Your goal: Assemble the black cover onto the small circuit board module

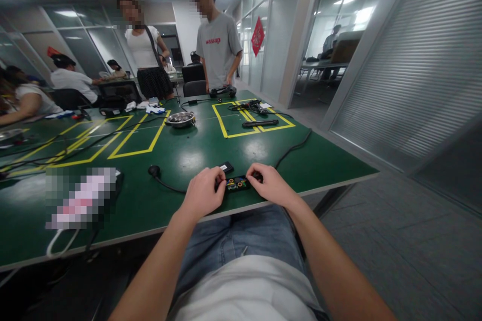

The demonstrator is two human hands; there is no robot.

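An opened black power adapter [237, 183] lies near the table's front edge, its circuit board and coloured parts showing. My left hand [205, 189] grips its left end with bent fingers. At the right end, my right hand [269, 183] pinches the adapter near where a black cable [295, 148] leads off over the table. Just behind the board lies the black adapter cover [226, 166] with a white label. A second black cable runs left from under my left hand to a plug [153, 170]. My fingertips partly hide both ends.
A metal bowl [181, 119] stands farther back on the green table [196, 148]. Black tools and cables [259, 123] lie within yellow tape at back right. A blurred pinkish item [83, 198] is at left. Two people stand behind the table; others sit at left.
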